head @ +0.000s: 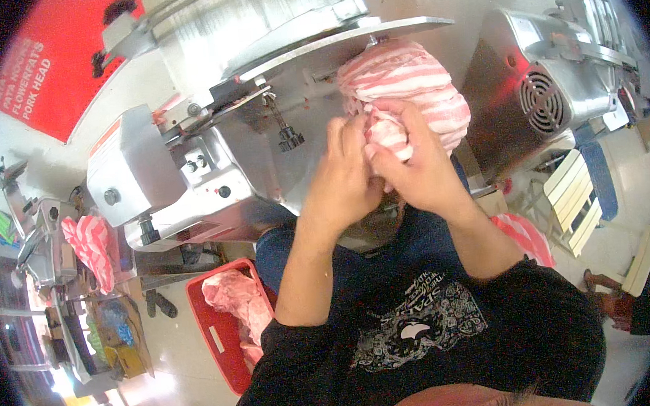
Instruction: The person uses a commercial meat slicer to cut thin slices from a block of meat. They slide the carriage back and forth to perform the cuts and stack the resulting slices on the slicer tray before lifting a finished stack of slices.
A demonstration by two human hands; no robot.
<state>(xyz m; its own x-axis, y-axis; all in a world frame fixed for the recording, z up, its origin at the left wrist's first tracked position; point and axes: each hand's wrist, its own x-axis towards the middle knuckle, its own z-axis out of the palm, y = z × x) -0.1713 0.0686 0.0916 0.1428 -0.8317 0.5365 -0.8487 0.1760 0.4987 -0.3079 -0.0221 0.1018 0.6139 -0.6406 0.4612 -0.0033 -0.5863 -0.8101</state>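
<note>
A full, rounded plastic bag (413, 81) with pink and white stripes sits at the right end of a steel meat slicer (275, 149), below its flat plate. What fills the bag is hidden. My left hand (342, 173) pinches the left side of the bag's bunched top (388, 135). On the other side my right hand (419, 161) curls around the same gathered plastic, with thumb and fingers closed on it. Both hands are close together, almost touching at the fingertips.
A red plastic crate (212, 338) holding raw meat (238, 301) stands at lower left. Another steel machine (545, 88) with a round vent is at right. Striped bags hang at left (91, 250) and lie by my right elbow (525, 236). Slatted folding chairs (571, 201) stand at right, with a person's hand (614, 306) nearby.
</note>
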